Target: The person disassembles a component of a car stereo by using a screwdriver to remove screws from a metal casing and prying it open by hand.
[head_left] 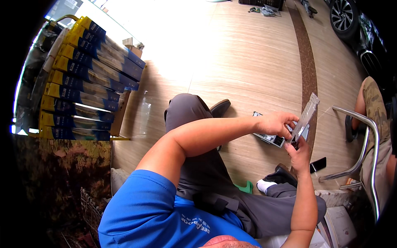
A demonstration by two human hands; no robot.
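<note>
On your far left, a yellow-framed metal rack [71,17] carries a stack of long blue-and-yellow cardboard packages [84,78] with pale windows; below it lies a dark, mottled brown-and-green surface [62,165]; before you spreads a floor of pale, wood-grained tiles [231,62], washed white by glare toward the upper left. Your legs, in dark grey trousers [198,153], are bent over that floor, with a bright green plastic piece [248,187] between them; an open-work black plastic crate [269,3] stands at the top edge, small loose parts and bags just beside it; farther right, a speckled brown strip [307,70] crosses the tiles; a black, flat, phone-like slab [318,165] lies near your right forearm; at the far right are a chrome tubular chair frame [373,132], a person in camouflage shorts [372,107] and a dark car with a spoked wheel [343,15].

Your left hand [277,125] is half curled, thumb and fingers parted, its tips at the near edge of the thin, silvery-grey metal panel [307,116]; you cannot tell from here whether it grips; beneath that hand a silvery, box-shaped metal casing [269,138] sits partly hidden. The panel is raised above the floor, long, narrow and tilted up to the right, its upper end notched and its face shiny; your right hand [298,153] is closed around its lower end, thumb up.
</note>
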